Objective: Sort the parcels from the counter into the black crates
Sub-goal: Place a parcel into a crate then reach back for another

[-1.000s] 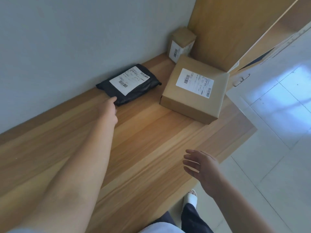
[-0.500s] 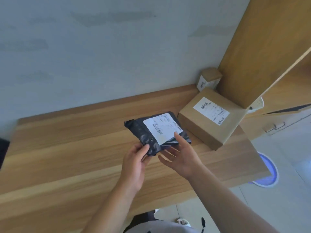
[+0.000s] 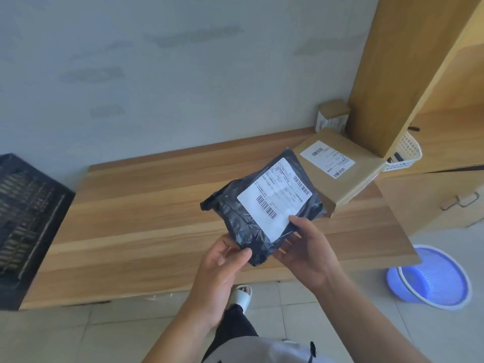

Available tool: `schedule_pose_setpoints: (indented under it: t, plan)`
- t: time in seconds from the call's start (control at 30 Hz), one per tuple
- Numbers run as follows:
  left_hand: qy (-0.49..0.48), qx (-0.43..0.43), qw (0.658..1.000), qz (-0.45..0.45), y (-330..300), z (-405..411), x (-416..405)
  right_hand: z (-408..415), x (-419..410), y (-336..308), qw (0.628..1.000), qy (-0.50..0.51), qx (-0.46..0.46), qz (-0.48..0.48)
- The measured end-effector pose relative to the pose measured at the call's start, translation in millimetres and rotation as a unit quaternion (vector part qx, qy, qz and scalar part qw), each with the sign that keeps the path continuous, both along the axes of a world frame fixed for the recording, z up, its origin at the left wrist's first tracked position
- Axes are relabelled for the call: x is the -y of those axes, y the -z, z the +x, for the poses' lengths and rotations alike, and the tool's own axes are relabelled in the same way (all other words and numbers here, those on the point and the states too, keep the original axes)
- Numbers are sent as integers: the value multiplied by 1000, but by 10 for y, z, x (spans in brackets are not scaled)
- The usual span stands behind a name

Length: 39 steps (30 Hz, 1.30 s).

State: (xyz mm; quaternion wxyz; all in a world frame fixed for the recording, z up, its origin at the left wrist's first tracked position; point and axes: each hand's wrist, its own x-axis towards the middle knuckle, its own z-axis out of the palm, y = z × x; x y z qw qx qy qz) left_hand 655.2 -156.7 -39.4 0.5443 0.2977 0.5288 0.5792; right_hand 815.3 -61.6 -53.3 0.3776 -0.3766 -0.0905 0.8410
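Both hands hold the black parcel (image 3: 262, 205) above the counter's (image 3: 146, 205) front edge: the left hand (image 3: 222, 273) pinches its near corner, and the right hand (image 3: 309, 250) supports it underneath, thumb on the white label (image 3: 275, 197). A large cardboard box (image 3: 337, 169) sits at the right end, a small box (image 3: 332, 115) in the far right corner. A black crate (image 3: 28, 205) stands off the left end, with bare wood between.

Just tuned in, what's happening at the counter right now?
A person holds a black poly mailer label-up above the wooden counter, left hand gripping its near corner, right hand supporting it, thumb on the label. A large cardboard box and a small box wait on the counter. A black crate sits at the far left.
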Motion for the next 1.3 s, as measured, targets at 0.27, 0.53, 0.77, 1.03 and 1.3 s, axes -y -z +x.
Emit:
schedule_pose_setpoints:
  t: [0.27, 0.53, 0.77, 1.03, 1.3]
  plan:
    - [88, -219, 972, -19, -367, 132, 246, 442, 101, -415, 987, 7, 44, 154]
    - [11, -49, 999, -8, -888, -225, 207, 928, 138, -606, 952, -44, 107, 282]
    - [152, -119, 981, -21, -1147, 274, 282, 1077, 292, -554, 940, -76, 102, 318]
    - [122, -164, 977, -63, -996, 311, 400, 1064, 340, -511, 932, -95, 131, 325]
    - [80, -158, 981, -73, -935, 303, 473, 1061, 402, -454, 939, -122, 85, 311]
